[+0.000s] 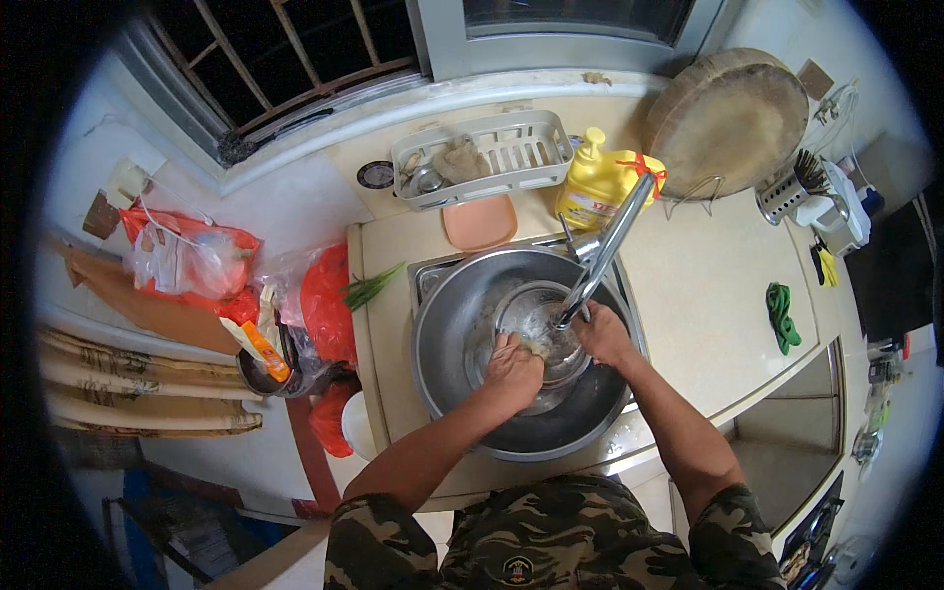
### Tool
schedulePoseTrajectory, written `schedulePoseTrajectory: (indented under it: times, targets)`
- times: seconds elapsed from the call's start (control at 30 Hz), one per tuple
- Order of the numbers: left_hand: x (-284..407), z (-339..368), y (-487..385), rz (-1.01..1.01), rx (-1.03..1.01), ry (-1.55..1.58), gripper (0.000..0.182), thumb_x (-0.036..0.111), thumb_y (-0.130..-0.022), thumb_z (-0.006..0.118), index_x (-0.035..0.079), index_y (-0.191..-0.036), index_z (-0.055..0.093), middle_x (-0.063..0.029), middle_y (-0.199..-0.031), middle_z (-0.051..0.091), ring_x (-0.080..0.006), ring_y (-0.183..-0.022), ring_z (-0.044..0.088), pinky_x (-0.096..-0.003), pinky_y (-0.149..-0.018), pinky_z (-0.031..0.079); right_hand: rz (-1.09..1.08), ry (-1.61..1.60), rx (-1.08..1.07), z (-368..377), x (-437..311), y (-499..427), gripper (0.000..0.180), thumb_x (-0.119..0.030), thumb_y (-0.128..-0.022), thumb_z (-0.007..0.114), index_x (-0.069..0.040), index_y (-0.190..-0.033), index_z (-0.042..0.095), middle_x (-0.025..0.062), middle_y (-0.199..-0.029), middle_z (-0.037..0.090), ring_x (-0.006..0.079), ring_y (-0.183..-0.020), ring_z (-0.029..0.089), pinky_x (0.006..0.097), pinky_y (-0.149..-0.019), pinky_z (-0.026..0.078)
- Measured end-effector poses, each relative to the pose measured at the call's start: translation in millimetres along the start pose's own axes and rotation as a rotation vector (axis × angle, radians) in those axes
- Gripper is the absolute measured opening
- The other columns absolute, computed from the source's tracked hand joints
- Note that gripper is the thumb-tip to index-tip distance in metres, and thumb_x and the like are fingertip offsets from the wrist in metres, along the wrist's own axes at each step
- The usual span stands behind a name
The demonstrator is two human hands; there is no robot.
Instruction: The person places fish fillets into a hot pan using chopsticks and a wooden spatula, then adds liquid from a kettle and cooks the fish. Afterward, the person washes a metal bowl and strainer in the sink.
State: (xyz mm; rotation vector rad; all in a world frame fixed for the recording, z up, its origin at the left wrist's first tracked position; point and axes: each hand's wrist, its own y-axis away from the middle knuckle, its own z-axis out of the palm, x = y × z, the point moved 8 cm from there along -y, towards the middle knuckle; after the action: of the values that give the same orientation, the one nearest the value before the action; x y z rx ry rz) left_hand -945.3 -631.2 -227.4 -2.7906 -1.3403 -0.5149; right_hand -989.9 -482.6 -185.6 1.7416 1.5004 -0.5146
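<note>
A large round metal basin (446, 376) sits over the sink (431, 276). Inside it is a smaller shiny metal bowl (535, 302), seemingly wet. My right hand (603, 335) grips this bowl at its right rim, fingers partly hidden behind the tap spout. With fingers curled, my left hand (516, 372) reaches over the bowl's near left side; a small pale patch shows by its fingertips, too unclear to name. The chrome tap (608, 251) slants down over the bowl, its outlet close to my right hand.
Behind the basin are a peach plastic dish (481, 223), a grey slotted rack (509, 158) and a yellow pump jug (590, 192). A round wooden chopping board (726, 125) leans at the back right. Green cloth (782, 317) lies rightward; green stalks (375, 286) lie left.
</note>
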Motion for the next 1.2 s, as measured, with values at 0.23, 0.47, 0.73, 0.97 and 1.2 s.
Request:
schedulePoseTrajectory:
  times: [0.23, 0.47, 0.73, 0.97, 1.2]
  targets:
    - [-26, -44, -28, -0.401, 0.709, 0.752, 0.014, 0.012, -0.079, 0.063, 0.002, -0.087, 0.07, -0.0229, -0.093, 0.067, -0.0382, -0.098, 0.064, -0.0497, -0.084, 0.047, 0.047, -0.117, -0.073, 21, -4, 11, 0.038, -0.033, -0.095, 0.059, 0.0, -0.112, 0.065, 0.0287, -0.091, 0.067, 0.0466, -0.094, 0.065, 0.0464, -0.081, 0.051]
    - [-2, 11, -42, -0.261, 0.024, 0.216, 0.018, 0.007, -0.085, 0.054, 0.001, -0.09, 0.07, -0.0225, -0.104, 0.069, -0.039, -0.098, 0.067, -0.0501, -0.089, 0.05, 0.033, 0.0, 0.032, -3, 7, 15, 0.043, -0.038, -0.096, 0.057, 0.004, -0.103, 0.065, 0.0302, -0.084, 0.066, 0.0477, -0.085, 0.065, 0.0501, -0.074, 0.051]
    - [26, 2, -49, -0.046, -0.032, 0.589, 0.013, 0.012, -0.081, 0.065, -0.001, -0.084, 0.067, -0.0241, -0.081, 0.067, -0.0404, -0.082, 0.067, -0.0477, -0.074, 0.052, 0.026, -0.07, 0.082, -8, 14, 10, 0.042, -0.039, -0.095, 0.06, 0.002, -0.104, 0.067, 0.0251, -0.083, 0.068, 0.0415, -0.075, 0.067, 0.0457, -0.067, 0.052]
    - [-63, -88, 48, -0.278, 0.722, 1.072, 0.031, -0.003, -0.083, 0.065, 0.004, -0.113, 0.066, -0.013, -0.094, 0.068, -0.0243, -0.071, 0.064, -0.0325, -0.066, 0.051, 0.715, -0.652, -0.142, 39, 87, 31, 0.037, -0.039, -0.098, 0.058, -0.003, -0.106, 0.065, 0.0015, -0.068, 0.058, 0.0077, -0.046, 0.047, 0.0213, -0.033, 0.033]
    - [29, -117, 69, -0.212, 0.844, 0.368, 0.035, 0.004, -0.09, 0.053, 0.002, -0.124, 0.061, -0.018, -0.116, 0.061, -0.0352, -0.103, 0.06, -0.0468, -0.097, 0.043, 1.086, -1.467, -0.475, 126, 70, 77, 0.018, -0.014, -0.101, 0.045, -0.007, -0.088, 0.056, 0.0019, -0.069, 0.051, 0.0097, -0.051, 0.044, 0.0177, -0.037, 0.035]
